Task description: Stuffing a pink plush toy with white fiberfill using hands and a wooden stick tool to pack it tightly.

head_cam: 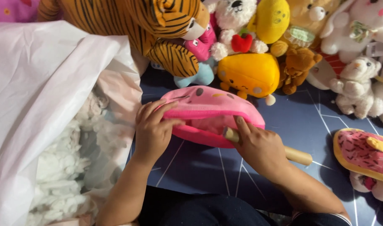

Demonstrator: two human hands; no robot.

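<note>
A flat pink plush toy with small spots lies on the dark blue mat, its seam open toward me. My left hand grips the left edge of the opening, fingers over the top flap. My right hand holds a pale wooden stick, whose near end points into the opening; my index finger rests on the pink rim.
A large white plastic bag of white stuffing fluff fills the left. Several plush toys crowd the back: a tiger, a yellow one, white bears. A pink sprinkled plush lies at right on the blue mat.
</note>
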